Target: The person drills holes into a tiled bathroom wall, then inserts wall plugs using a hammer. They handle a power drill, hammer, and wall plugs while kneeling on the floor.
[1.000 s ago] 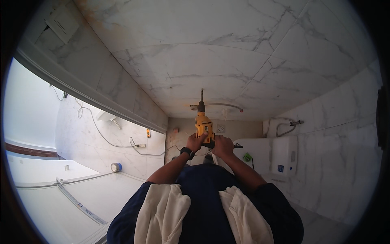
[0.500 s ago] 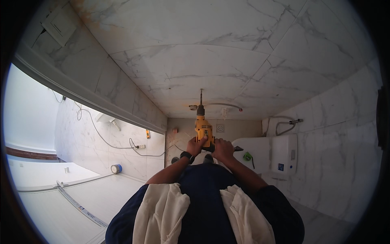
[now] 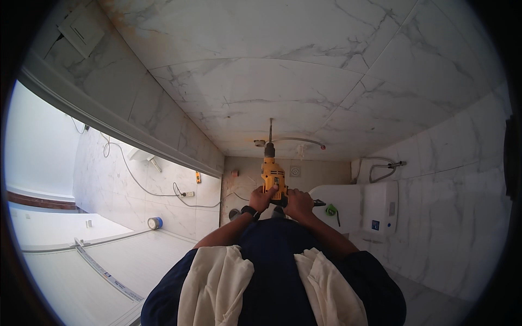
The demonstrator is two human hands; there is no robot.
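The room is a small tiled bathroom with marble-patterned walls. Nearest is the person's dark blue shirt, with cream cloth (image 3: 215, 285) over both sides. Ahead of it, the left hand (image 3: 260, 200) and right hand (image 3: 298, 204) meet on the rear of a yellow drill (image 3: 273, 173). The left fingers are closed around its left side, thumb on top; the right fingers are curled at its rear right, though the handle is hidden beneath. Neither hand is clearly nearer, since both touch it.

The drill's body lies directly beyond the fingers, its long axis running straight away from the chest. The slim bit (image 3: 271, 129) carries that line on to the facing wall (image 3: 244, 81); its tip appears to meet the tile, but whether it is sunk in cannot be told. Past the body's right side, a floor drain (image 3: 295, 171) sits near the floor's far edge, and a flexible hose (image 3: 304, 140) arcs out beside the bit.
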